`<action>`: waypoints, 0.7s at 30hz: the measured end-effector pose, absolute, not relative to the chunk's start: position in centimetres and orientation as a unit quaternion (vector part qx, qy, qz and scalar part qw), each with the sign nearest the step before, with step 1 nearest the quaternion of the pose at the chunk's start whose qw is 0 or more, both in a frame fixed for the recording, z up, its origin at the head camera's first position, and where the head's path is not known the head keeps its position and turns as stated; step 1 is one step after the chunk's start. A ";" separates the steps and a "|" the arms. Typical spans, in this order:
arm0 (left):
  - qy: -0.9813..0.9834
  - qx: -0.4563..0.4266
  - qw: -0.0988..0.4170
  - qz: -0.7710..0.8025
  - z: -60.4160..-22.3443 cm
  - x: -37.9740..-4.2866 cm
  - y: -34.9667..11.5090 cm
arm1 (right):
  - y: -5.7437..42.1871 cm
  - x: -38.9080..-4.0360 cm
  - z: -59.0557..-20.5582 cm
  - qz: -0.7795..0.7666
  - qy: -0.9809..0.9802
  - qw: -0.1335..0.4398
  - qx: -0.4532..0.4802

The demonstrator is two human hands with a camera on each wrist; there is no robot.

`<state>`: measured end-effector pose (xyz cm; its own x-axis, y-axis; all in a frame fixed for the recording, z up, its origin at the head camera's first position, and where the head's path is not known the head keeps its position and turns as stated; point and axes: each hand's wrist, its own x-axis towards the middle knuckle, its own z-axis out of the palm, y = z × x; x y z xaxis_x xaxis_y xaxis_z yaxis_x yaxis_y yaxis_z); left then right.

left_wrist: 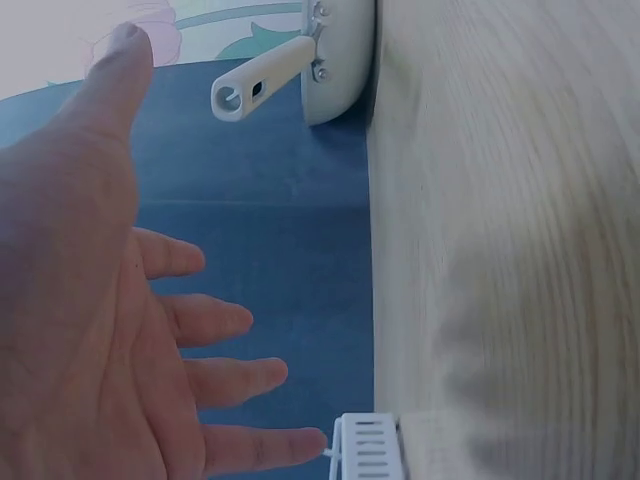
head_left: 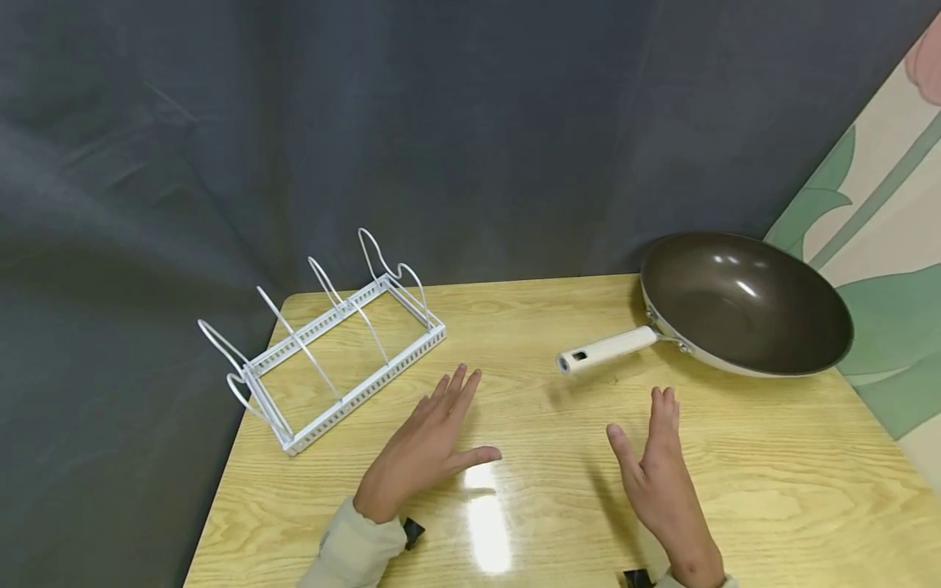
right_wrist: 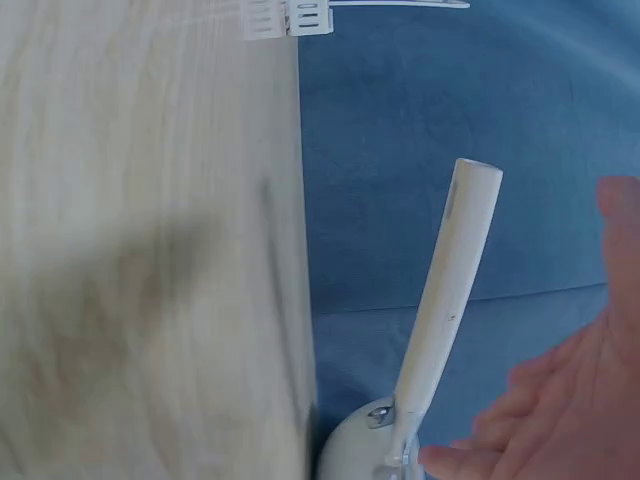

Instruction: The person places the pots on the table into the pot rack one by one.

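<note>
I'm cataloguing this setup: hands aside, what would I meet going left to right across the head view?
White rectangular rack with wire dividers → straight white handle → its round brown-lined wok → beige panel with green leaves.

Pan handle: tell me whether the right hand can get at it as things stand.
Likely yes. The right hand is open and empty, and the pan handle juts out just ahead of it, raised off the table, with nothing visible between them.
</note>
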<state>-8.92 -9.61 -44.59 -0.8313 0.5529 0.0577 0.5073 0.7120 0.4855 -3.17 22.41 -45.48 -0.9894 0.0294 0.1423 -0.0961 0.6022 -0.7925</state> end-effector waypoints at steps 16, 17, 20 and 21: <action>0.931 0.253 0.039 0.261 -45.1 -10.6 -7.0 | 23.2 -5.9 -46.6 0.496 -0.868 0.021 -0.021; 0.931 0.253 0.037 0.261 -45.2 -10.8 -6.8 | 23.3 -6.2 -46.7 0.505 -0.862 0.019 -0.024; 0.929 0.257 0.025 0.263 -45.1 -11.1 -6.1 | 23.4 -7.0 -46.9 0.536 -0.844 0.010 -0.030; 0.929 0.259 0.023 0.264 -45.1 -11.2 -5.9 | 23.4 -7.3 -47.0 0.546 -0.837 0.006 -0.031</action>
<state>-11.20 -5.91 -45.07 -0.8651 0.4929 0.0933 0.4684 0.7271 0.5019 -7.31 23.37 -47.00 -0.9980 0.0588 -0.0246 0.0463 0.4025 -0.9143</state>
